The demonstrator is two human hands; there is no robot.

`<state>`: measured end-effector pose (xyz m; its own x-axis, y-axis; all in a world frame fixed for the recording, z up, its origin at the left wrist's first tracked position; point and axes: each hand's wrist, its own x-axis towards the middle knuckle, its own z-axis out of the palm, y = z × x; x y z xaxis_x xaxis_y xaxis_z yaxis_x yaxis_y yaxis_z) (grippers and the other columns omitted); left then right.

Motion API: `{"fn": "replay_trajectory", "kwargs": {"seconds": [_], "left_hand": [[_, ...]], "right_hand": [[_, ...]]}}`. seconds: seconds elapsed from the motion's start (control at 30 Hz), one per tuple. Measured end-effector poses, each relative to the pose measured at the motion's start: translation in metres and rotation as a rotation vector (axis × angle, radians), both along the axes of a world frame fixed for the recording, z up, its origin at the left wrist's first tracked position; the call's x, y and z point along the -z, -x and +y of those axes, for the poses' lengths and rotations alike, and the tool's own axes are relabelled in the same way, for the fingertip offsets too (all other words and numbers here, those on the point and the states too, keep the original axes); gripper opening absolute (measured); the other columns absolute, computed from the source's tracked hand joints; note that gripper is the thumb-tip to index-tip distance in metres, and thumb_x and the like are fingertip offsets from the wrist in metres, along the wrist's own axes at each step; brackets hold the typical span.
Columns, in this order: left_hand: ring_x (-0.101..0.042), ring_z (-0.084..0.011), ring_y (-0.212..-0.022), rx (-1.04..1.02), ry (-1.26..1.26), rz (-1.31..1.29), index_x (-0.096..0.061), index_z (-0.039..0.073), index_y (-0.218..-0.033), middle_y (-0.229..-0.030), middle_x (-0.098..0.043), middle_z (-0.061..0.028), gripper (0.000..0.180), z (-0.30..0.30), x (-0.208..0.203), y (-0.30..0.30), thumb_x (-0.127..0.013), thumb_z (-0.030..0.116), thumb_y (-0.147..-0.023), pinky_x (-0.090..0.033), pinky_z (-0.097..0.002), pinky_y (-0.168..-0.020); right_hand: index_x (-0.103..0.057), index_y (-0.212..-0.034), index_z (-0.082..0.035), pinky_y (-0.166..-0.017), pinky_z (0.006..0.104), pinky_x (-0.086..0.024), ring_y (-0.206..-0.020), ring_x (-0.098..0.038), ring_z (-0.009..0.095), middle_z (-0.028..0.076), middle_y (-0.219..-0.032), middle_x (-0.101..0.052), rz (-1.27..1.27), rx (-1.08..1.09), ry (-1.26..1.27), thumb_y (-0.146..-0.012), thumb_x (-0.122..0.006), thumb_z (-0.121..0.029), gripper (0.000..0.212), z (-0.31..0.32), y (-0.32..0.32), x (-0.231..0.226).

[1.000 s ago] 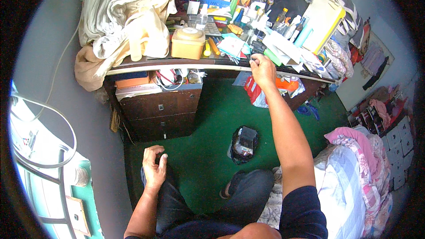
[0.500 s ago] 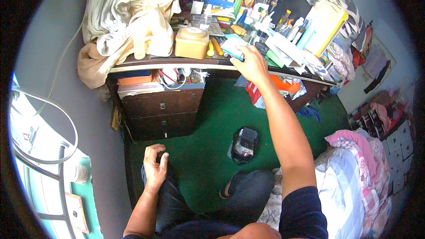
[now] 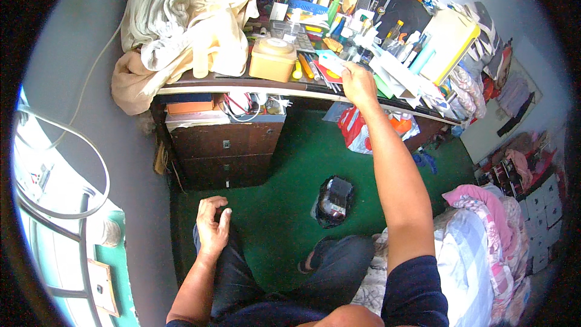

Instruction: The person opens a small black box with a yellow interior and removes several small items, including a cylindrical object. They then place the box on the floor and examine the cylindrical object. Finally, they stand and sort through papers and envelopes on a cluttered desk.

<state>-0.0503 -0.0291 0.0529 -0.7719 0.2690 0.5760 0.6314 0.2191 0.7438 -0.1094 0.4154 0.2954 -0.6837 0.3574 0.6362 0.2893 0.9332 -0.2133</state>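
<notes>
My right hand reaches out to the front edge of the cluttered desk. Its fingers and thumb are closed on the near end of a flat white and light-blue packet; the exact kind is too small to make out. A red card with a yellow spot lies beside and partly under that packet. Left of it are an orange marker and a few pens. Over my left knee rests my left hand, fingers loosely bent, thumb apart, holding nothing.
A yellow tub stands near the desk edge, beside heaped pale cloth. Bottles, papers and combs crowd the desk's back and right. Brown drawers stand below. A black plastic-wrapped bundle sits on the green floor; bedding lies at right.
My right hand has moved slightly right with the packet, and the red card now shows below it. The view has shifted a little; my left hand stays on the knee.
</notes>
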Motion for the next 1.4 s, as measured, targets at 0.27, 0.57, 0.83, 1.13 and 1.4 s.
{"fn": "replay_trajectory", "kwargs": {"seconds": [0.27,0.57,0.83,1.13,1.4], "left_hand": [[-0.065,-0.0313,-0.098,-0.001,-0.016,0.028,-0.066,0.004,-0.104,-0.11,-0.071,-0.0146,0.02,0.0,0.005,0.003,-0.075,0.003,-0.086,-0.054,-0.038,-0.081],[-0.065,-0.0313,-0.097,-0.005,-0.013,0.02,-0.066,0.003,-0.104,-0.111,-0.07,-0.0146,0.02,-0.003,0.002,0.001,-0.074,0.002,-0.086,-0.053,-0.0382,-0.082],[-0.065,-0.0295,-0.099,0.056,-0.057,0.034,-0.067,0.003,-0.107,-0.113,-0.07,-0.0141,0.022,-0.003,0.0,-0.004,-0.076,0.005,-0.087,-0.054,-0.0367,-0.081],[-0.047,-0.0293,-0.146,0.904,-0.527,-1.148,-0.04,0.008,-0.158,-0.156,-0.052,-0.0131,0.107,0.062,0.011,-0.066,-0.041,0.089,-0.089,-0.047,-0.0529,-0.112],[-0.056,-0.0364,-0.138,0.883,-0.879,-1.591,-0.042,0.005,-0.155,-0.15,-0.058,-0.019,0.092,0.113,0.077,-0.037,-0.067,0.067,-0.092,-0.044,-0.0533,-0.117]], "right_hand": [[-0.072,-0.114,-0.004,-0.081,0.0429,-0.058,-0.088,-0.077,0.03,0.02,-0.094,-0.077,0.355,-0.15,0.369,-0.101,-0.058,-0.015,0.022,0.06,0.029,0.023],[-0.069,-0.118,0.002,-0.081,0.0374,-0.057,-0.087,-0.073,0.024,0.016,-0.1,-0.073,0.69,-0.356,0.366,-0.104,-0.057,-0.012,0.023,0.032,0.013,0.006],[-0.066,-0.118,0.005,-0.098,0.0408,-0.055,-0.109,-0.071,0.033,0.021,-0.123,-0.07,0.581,-0.278,-0.21,-0.103,-0.057,-0.003,0.02,-0.089,-0.115,0.007],[-0.066,-0.124,-0.002,-0.095,0.041,-0.061,-0.115,-0.071,0.034,0.019,-0.133,-0.067,0.15,-0.656,0.254,-0.09,-0.074,0.0,0.035,-0.206,-0.241,0.169],[-0.068,-0.123,-0.002,-0.096,0.0395,-0.06,-0.121,-0.068,0.033,0.016,-0.14,-0.062,-0.136,-0.719,0.578,-0.09,-0.074,0.0,0.034,-0.173,-0.231,0.287]]}}
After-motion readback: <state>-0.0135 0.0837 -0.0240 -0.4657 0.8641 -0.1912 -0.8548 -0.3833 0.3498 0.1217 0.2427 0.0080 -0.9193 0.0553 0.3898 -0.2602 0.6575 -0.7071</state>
